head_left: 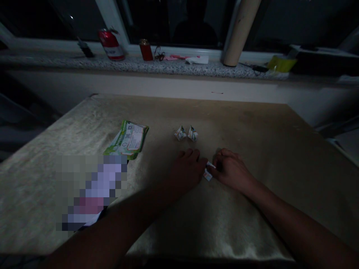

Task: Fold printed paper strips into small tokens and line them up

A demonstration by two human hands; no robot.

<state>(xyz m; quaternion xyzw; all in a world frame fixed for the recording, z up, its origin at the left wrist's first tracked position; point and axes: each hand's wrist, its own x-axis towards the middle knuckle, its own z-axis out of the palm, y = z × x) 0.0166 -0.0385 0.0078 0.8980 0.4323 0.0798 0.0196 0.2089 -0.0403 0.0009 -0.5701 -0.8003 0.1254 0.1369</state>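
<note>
Wrapper (208, 174) between left hand (188, 168) and right hand (230, 169), both curled, touching it; grip unclear.

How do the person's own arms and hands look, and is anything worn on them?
The left forearm and right forearm are bare as far as they show, with no sleeve, watch or bracelet. The left hand and right hand wear no gloves; the dimness hides whether rings are worn.

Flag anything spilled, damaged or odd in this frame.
A pixelated patch beside the green printed pouch looks odd, hiding most of what lies there; a small dark streak marks the wall. Nothing looks spilled around the packet being handled.
</note>
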